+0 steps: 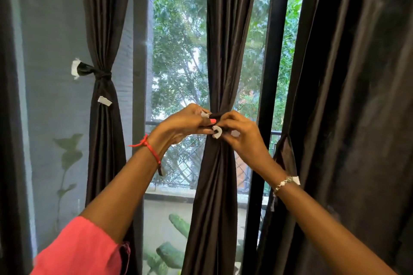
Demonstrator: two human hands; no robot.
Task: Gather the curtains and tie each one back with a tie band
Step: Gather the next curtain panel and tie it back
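We find the middle dark brown satin curtain (223, 62) gathered into a narrow bunch before the window glass (178, 51). A dark fabric tie band with white ends (216, 115) is wrapped round it at hand height. The left hand (186, 124) pinches the band with curled fingers from the left. The right hand (240, 133) grips it likewise from the right, and the two hands touch. The left dark curtain (105, 24) hangs cinched by its own dark band (102, 74). A right dark curtain (357, 96) hangs beside them.

Glossy dark satin-like cloth curtain (225, 51), smooth folds
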